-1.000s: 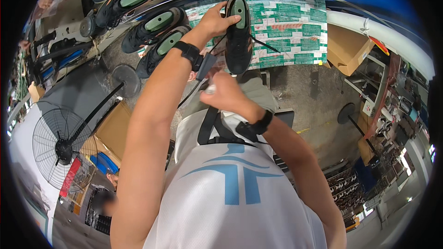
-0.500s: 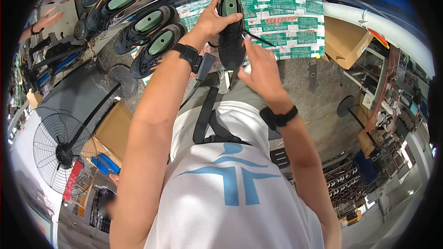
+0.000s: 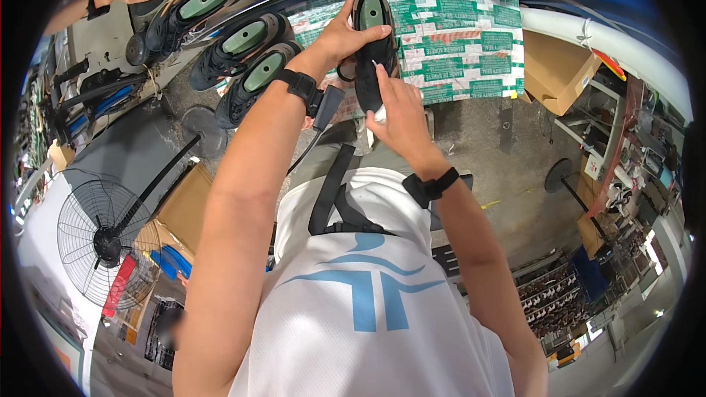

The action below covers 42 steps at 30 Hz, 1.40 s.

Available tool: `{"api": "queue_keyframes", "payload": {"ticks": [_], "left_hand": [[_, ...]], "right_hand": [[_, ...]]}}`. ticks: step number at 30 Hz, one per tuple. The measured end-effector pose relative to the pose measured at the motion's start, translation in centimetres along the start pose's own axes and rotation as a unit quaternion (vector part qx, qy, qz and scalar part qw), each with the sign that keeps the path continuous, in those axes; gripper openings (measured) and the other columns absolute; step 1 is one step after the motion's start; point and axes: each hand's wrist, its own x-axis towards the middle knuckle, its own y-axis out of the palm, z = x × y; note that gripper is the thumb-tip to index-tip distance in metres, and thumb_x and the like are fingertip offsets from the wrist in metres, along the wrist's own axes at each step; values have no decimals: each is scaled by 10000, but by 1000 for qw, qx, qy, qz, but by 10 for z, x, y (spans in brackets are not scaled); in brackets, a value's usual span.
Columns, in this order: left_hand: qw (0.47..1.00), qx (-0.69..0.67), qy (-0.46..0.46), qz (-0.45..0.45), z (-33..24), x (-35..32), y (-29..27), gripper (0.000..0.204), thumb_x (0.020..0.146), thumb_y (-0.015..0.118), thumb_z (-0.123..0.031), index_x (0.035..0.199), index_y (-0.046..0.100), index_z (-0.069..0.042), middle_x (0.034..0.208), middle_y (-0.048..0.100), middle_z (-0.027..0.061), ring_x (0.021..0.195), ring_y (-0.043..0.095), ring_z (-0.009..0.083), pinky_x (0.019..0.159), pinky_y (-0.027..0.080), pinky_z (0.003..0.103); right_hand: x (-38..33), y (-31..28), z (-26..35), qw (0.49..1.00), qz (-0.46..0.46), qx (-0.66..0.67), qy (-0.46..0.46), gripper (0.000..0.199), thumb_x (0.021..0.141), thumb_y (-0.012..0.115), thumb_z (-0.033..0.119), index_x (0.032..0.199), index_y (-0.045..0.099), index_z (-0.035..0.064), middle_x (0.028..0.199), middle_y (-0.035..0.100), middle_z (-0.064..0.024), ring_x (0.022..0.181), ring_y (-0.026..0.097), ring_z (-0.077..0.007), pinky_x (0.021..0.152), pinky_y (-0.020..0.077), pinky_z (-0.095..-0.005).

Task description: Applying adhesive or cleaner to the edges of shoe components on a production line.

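Left hand (image 3: 346,38): clamped on the shoe (image 3: 375,54) at the heel, thumb over the rim beside the insole (image 3: 372,12). The shoe lies just beyond the right hand (image 3: 401,112), toe toward the wearer, near the close edge of the taped top (image 3: 463,59). Right hand: index finger extended over the upper, pale tip (image 3: 375,63) at its end; whether it is closed on anything cannot be told. Risks, as judged: toe swing, the firm hold being at the heel only; scuffing, should the tip slip; snagging of the lace (image 3: 341,71), looped just nearside of the left hand.
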Motion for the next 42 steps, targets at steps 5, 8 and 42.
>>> {"api": "queue_keyframes", "payload": {"ticks": [5, 8, 42], "left_hand": [[999, 34, -1, -26, 1, 0, 1, 1335, 815, 956, -467, 1753, 88, -80, 1397, 684, 232, 1188, 724, 279, 985, 591, 416], [1000, 2, -3, -18, -6, 1, 4, 1327, 823, 959, -442, 1751, 84, -75, 1392, 689, 223, 1186, 725, 275, 984, 592, 402], [998, -52, 24, -40, -12, -12, 20, 1331, 767, 976, -458, 1679, 192, 111, 1551, 571, 252, 1386, 588, 271, 1134, 480, 331]], "right_hand": [[-8, 18, -13, 999, -13, -11, -41, 960, 764, 827, 186, 1603, 417, -36, 1160, 592, -165, 1083, 588, -362, 997, 460, -483], [-3, 24, -6, 1000, -24, 13, -9, 959, 754, 834, 207, 1588, 433, -48, 1157, 591, -163, 1080, 589, -358, 985, 463, -471], [-26, -59, 20, 973, 99, 131, 161, 806, 826, 779, 168, 1532, 494, -96, 1158, 661, -243, 1103, 650, -422, 971, 523, -486]]}}
